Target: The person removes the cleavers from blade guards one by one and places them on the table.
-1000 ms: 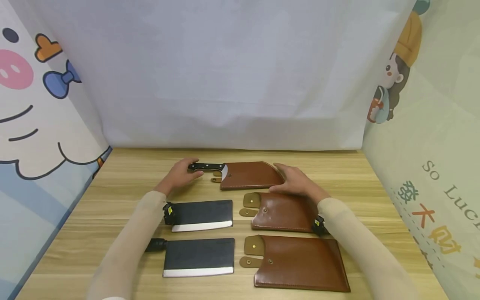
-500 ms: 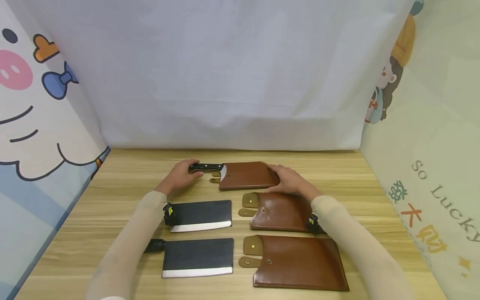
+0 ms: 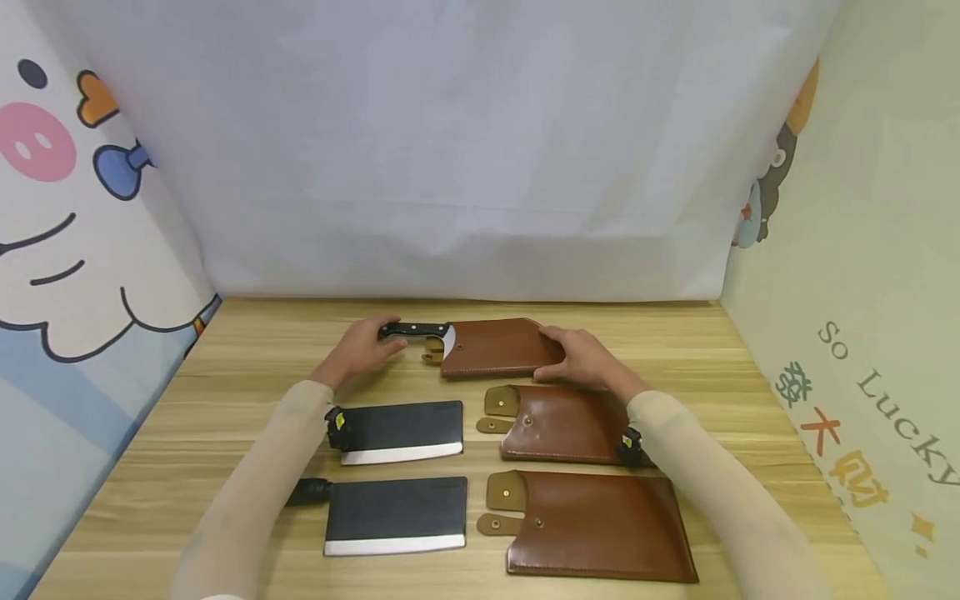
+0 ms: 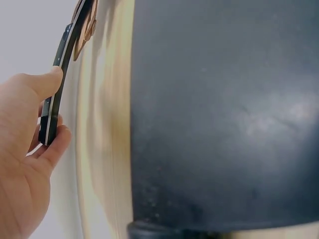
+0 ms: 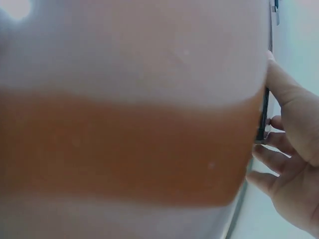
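Observation:
At the back of the table, a cleaver with a black riveted handle point(image 3: 414, 330) sits in a brown leather sheath point(image 3: 495, 348), only a sliver of blade showing. My left hand point(image 3: 363, 348) grips the handle end, thumb on one face and fingers behind it in the left wrist view. On the sheath's right end my right hand point(image 3: 588, 360) has its thumb in front, the other fingers on the far side. The sheath's tan strap point(image 3: 432, 357) hangs loose below the handle.
Two bare cleavers lie in front, a nearer black blade point(image 3: 396, 515) and a farther one point(image 3: 405, 429) partly under my left wrist. To their right lie two more brown sheaths, one nearer point(image 3: 600, 525) and one farther point(image 3: 562, 421). A white backdrop point(image 3: 465, 167) stands behind.
My right hand has moved left against the sheath's end and taken hold of it. The sheathed cleaver is now raised slightly. My left hand has barely moved.

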Demonstrator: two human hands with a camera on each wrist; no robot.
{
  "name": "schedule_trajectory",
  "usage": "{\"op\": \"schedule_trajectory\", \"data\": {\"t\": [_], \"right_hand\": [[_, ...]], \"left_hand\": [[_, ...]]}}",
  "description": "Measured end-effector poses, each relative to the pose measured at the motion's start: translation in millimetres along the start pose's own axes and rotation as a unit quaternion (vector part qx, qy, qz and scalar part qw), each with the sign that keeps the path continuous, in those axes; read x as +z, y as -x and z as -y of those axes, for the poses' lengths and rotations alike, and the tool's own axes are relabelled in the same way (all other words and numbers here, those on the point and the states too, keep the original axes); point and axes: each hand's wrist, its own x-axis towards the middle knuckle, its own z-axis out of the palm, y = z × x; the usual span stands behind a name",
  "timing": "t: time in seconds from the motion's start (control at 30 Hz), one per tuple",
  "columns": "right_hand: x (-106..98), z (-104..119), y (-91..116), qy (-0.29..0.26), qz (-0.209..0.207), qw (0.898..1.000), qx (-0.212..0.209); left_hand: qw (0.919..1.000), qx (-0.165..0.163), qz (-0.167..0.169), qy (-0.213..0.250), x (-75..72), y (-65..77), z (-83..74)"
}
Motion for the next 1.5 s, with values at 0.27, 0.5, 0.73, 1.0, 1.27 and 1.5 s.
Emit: {"op": "schedule_trajectory", "data": {"t": [0.27, 0.5, 0.73, 1.0, 1.27, 1.5], "right_hand": [[-5.3, 0.8, 4.2, -0.003, -0.02, 1.0, -0.011], [-6.5, 3.9, 13.2, 0.002, -0.046, 0.999, -0.023], [-8.0, 5.8, 24.9, 0.005, -0.069, 0.997, -0.039], [-7.6, 11.5, 37.4, -0.005, -0.091, 0.995, -0.034], [-4.8, 18.9, 49.0, -0.01, -0.112, 0.993, -0.036], [-2.8, 20.4, 54.3, -0.011, -0.119, 0.992, -0.034]], "left_hand": [[0.9994, 0.0, -0.034, 0.006, -2.2, 1.5, -4.3], [0.9985, -0.006, -0.054, 0.006, -4.7, 4.5, -11.7], [0.9963, 0.027, -0.082, -0.002, -4.0, 8.7, -15.3], [0.9947, 0.041, -0.095, -0.001, -5.9, 13.2, -22.1], [0.9929, 0.05, -0.107, 0.006, -5.9, 20.4, -22.5], [0.9892, 0.08, -0.123, 0.006, -4.3, 23.6, -21.8]]}}
